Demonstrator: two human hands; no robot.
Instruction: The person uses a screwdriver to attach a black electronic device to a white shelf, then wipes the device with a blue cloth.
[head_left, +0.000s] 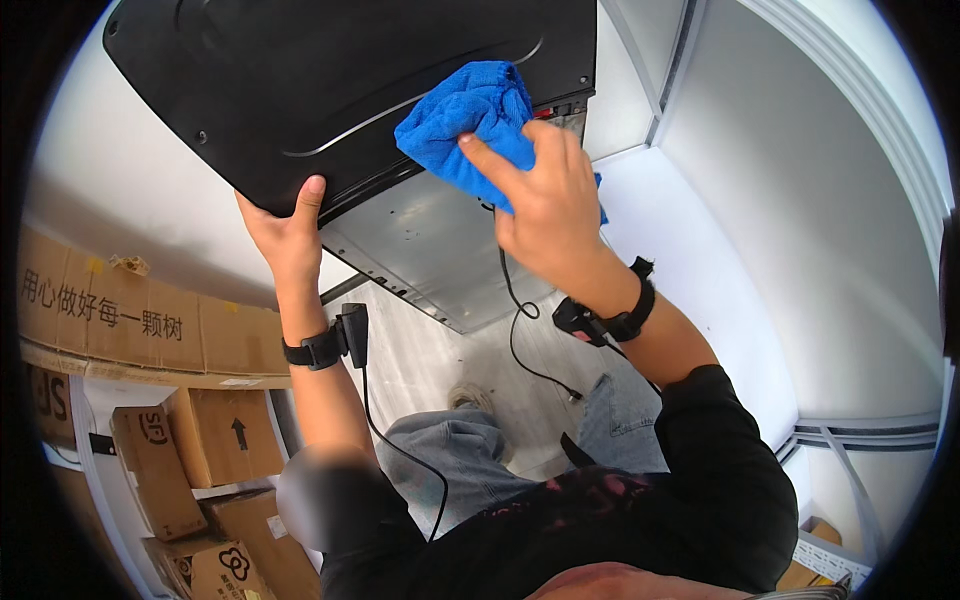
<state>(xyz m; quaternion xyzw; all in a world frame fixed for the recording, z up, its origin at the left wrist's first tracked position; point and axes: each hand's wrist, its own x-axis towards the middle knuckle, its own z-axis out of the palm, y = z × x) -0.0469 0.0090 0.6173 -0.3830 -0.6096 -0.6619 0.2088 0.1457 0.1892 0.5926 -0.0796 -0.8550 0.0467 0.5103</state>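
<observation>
Right hand [550, 195] clasps blue cloth [468, 108] at black panel [320, 80]. Left hand [288, 232] grips the panel's long edge, which slants between hands.

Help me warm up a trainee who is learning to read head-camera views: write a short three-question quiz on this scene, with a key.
1. Multiple choice: what does the right hand hold?
a) a cardboard box
b) a blue cloth
c) a black cable
2. True or false: both hands are on the blue cloth.
3. Fill in the colour: the left wrist strap is ____.

Key:
1. b
2. False; the left hand is at the edge of the black panel, its thumb on the front and its other fingers mostly hidden.
3. black
</observation>
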